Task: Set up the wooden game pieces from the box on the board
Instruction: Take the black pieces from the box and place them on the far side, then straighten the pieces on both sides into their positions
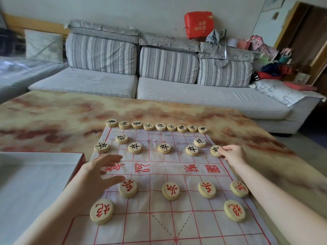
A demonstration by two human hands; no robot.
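Six red-lettered pieces stood on the near half of the cloth board, two closest to the camera and four in a row beyond them. The person's left hand hung open over the board's left edge, fingers spread and holding nothing, just beside the pale box that lay to the left of the board. Across the printed river, the right hand pinched the rightmost black-lettered piece between thumb and fingertips at the board's right edge, in line with a row of four black-lettered pieces. Two further black-lettered pieces stood beyond that row, and a back row of nine lined the far edge. The board lay on a marbled table, with a striped grey sofa behind
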